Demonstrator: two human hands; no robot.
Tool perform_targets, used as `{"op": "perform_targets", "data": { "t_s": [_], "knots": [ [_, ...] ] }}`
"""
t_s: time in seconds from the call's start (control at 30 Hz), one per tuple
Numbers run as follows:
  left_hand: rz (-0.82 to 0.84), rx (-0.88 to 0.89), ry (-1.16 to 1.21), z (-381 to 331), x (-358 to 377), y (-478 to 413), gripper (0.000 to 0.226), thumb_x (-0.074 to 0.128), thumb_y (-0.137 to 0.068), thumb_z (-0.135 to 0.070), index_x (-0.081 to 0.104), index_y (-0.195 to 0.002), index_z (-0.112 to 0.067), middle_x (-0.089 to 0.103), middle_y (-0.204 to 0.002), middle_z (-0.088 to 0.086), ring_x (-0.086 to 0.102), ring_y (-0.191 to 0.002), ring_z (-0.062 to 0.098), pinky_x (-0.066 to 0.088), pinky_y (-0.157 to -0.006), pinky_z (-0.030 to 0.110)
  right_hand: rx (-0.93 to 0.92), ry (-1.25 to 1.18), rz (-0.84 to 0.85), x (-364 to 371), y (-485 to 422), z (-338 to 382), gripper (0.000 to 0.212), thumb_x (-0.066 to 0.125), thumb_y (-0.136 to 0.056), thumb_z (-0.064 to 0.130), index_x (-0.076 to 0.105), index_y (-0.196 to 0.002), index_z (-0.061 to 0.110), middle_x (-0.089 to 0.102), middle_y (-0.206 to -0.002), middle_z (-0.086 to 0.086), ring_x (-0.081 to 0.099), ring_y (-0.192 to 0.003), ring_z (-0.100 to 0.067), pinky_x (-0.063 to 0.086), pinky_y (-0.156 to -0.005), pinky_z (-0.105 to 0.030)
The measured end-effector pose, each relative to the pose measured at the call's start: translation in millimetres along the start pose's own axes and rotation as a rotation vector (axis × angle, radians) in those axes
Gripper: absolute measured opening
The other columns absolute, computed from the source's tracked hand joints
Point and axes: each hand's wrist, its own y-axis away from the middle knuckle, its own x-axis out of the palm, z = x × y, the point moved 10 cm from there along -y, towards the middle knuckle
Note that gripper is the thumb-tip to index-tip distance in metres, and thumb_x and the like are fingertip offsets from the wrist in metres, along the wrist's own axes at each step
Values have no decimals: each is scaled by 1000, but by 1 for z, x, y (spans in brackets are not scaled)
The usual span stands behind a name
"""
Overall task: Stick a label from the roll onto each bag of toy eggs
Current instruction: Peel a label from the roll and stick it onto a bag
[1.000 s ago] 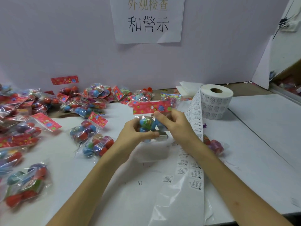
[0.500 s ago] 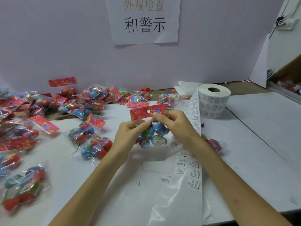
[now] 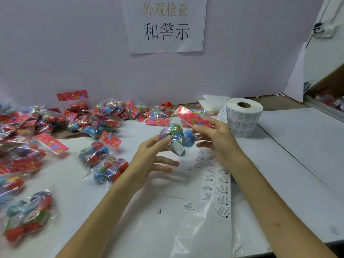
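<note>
fingers [image 3: 200, 127] of the right hand [image 3: 221, 138] pinching the red header [image 3: 193, 117] of a bag of toy eggs [image 3: 178, 136], held above mid table [image 3: 288, 146], left hand [image 3: 149, 161] fingers straight and spread, tips touching the bag's left side, label roll [image 3: 243, 120] far right, its strip [image 3: 216, 183] trailing near, more bags [image 3: 96, 151] left

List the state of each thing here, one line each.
Held bag: lifted off the table, a white label on it.
Right hand: pinches the bag's red header.
Left hand: fingers spread, tips at the bag.
Roll: standing on end, strip unwound.
Strip: lower end bare of labels.
Other bags: lying on the table.
</note>
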Motion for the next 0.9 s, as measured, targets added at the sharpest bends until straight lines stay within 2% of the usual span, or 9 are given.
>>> {"op": "perform_targets", "data": {
  "t_s": [0.1,0.23,0.37,0.47,0.53,0.6,0.7,0.8,0.9],
  "knots": [
    [-40,44,9,-1,-7,-2,34,71,-94,-36,69,-120,-14,73,-107,15,74,-72,33,59,-57,32,26,62,65,1,-2,-3,11,68,-93,14,69,-104,13,77,-85,-3,72,-68,-17,54,-53,-24],
    [-18,41,9,0,-5,-3,41,76,-90,-38,70,-117,-7,72,-95,13,67,-69,25,57,-59,30,42,174,131,0,-3,-3,18,69,-95,32,68,-107,19,76,-83,-3,74,-70,-23,51,-49,-24],
    [47,59,4,-1,8,-2,52,74,-77,-44,70,-116,-11,75,-91,11,70,-71,27,59,-62,28,82,229,184,-7,-2,-3,12,70,-94,20,69,-105,15,75,-83,-4,70,-64,-18,50,-48,-24],
    [59,75,-8,-1,10,-3,54,71,-76,-43,66,-125,-21,79,-105,7,76,-83,38,64,-66,32,96,194,140,-30,-11,8,15,70,-93,13,69,-108,14,73,-90,-7,69,-64,-16,54,-49,-26],
    [68,103,-25,-2,7,-5,54,68,-78,-43,65,-128,-23,77,-114,8,76,-88,41,65,-69,35,10,109,-2,-67,-26,34,12,67,-94,5,68,-104,13,68,-82,-3,64,-57,-11,55,-49,-25],
    [70,122,-25,-2,4,-6,51,66,-80,-44,67,-127,-23,76,-117,8,76,-89,41,65,-69,35,-109,-122,-343,-142,-37,62,13,63,-96,2,66,-101,13,67,-80,-4,62,-60,-11,56,-56,-27],
    [56,121,-9,-4,1,-6,58,76,-72,-59,71,-120,-27,76,-119,8,76,-88,41,65,-67,35,-197,-681,-649,-248,-34,74,28,54,-104,16,57,-131,7,64,-129,-16,68,-102,-25,57,-85,-36],
    [57,111,-21,-4,-1,-11,86,86,-45,-79,74,-115,-32,76,-119,5,76,-89,42,65,-65,36,-66,-528,-638,-291,-32,61,41,50,-106,29,51,-138,4,50,-149,-15,62,-123,-28,53,-97,-37],
    [59,102,-32,0,-4,-15,90,87,-41,-81,75,-115,-32,76,-120,6,76,-90,43,65,-65,35,9,-301,-677,-291,-19,40,32,51,-103,16,54,-133,6,67,-130,-16,73,-93,-26,55,-81,-33]
  ]
}}
